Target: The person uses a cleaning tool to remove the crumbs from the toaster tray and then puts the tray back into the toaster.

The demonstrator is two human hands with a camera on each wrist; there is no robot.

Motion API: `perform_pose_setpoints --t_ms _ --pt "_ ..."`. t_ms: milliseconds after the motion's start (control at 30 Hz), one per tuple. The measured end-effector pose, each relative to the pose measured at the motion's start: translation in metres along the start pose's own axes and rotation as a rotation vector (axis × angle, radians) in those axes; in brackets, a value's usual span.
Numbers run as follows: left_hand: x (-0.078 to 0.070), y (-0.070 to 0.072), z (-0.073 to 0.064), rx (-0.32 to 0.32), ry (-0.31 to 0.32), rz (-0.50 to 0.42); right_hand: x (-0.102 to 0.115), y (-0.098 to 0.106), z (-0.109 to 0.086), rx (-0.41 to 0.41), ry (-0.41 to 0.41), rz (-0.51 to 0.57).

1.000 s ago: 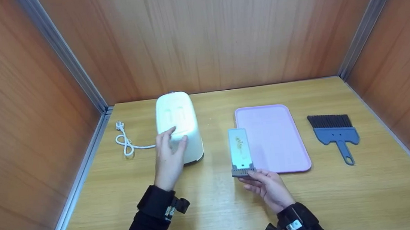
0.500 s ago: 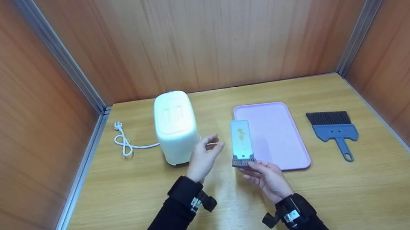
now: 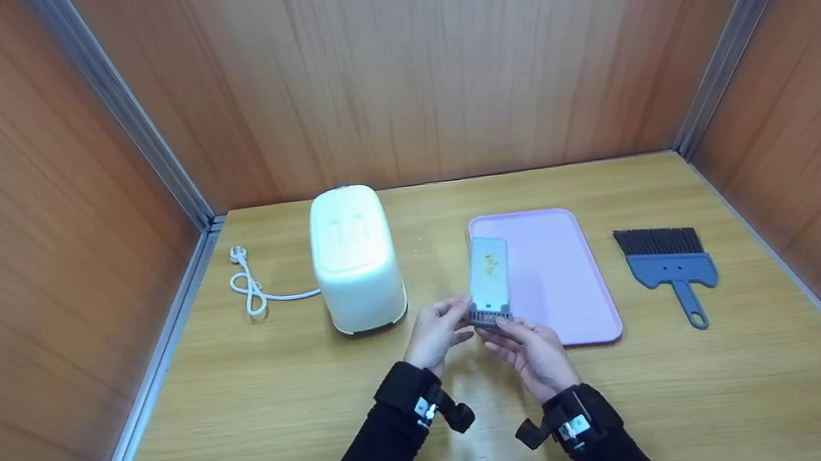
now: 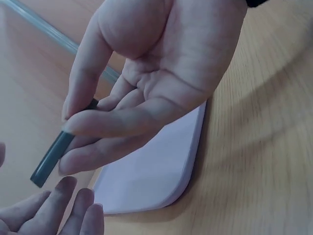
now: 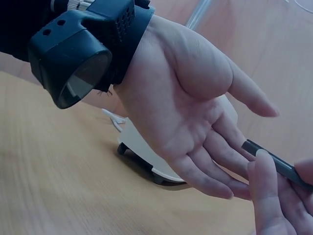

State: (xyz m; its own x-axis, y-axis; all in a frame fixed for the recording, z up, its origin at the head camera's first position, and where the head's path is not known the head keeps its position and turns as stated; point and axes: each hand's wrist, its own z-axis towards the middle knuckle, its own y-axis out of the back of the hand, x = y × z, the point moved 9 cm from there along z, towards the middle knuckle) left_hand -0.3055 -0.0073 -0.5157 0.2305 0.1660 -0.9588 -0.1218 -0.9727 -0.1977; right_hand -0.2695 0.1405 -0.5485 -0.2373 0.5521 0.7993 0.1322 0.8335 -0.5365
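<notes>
My right hand [image 3: 532, 358] pinches the grey slotted end of a flat, pale blue panel [image 3: 489, 276] with small gold marks on it. The panel is held up over the left edge of the purple tray [image 3: 571, 290]. My left hand [image 3: 435, 333] is at the left side of the panel's grey end. In the right wrist view the left hand [image 5: 181, 107] has its thumb stretched out and its fingers reaching towards the dark strip [image 5: 283, 169], which my right fingers [image 5: 266, 196] pinch. The left wrist view shows that strip [image 4: 53, 157] edge-on, above my left fingers [image 4: 58, 210].
A white, rounded box-like appliance [image 3: 356, 266] stands left of the hands. Its white cord and plug [image 3: 254, 291] lie coiled beside it. A blue hand brush [image 3: 672, 269] with black bristles lies at the right. Wooden walls [image 3: 395, 74] enclose the table's sides and back.
My left hand has moved right, from over the white appliance to the panel's grey end. The panel has shifted slightly away and right in my right hand, and now leans a little to the right.
</notes>
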Motion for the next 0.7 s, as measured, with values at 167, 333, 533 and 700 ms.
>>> perform_pose_setpoints --t_ms 167,333,533,700 --pt "0.005 -0.005 0.001 0.002 -0.009 -0.041 -0.001 0.000 0.002 -0.017 0.009 0.009" --pt "0.009 -0.005 0.002 -0.023 -0.005 -0.065 -0.003 -0.002 0.001 -0.030 0.010 -0.011" --pt "0.013 -0.006 0.004 -0.059 0.009 -0.097 -0.005 -0.003 -0.001 -0.050 0.000 -0.042" --pt "0.016 -0.011 0.005 -0.050 0.010 -0.117 -0.004 -0.004 -0.001 -0.048 0.011 -0.025"
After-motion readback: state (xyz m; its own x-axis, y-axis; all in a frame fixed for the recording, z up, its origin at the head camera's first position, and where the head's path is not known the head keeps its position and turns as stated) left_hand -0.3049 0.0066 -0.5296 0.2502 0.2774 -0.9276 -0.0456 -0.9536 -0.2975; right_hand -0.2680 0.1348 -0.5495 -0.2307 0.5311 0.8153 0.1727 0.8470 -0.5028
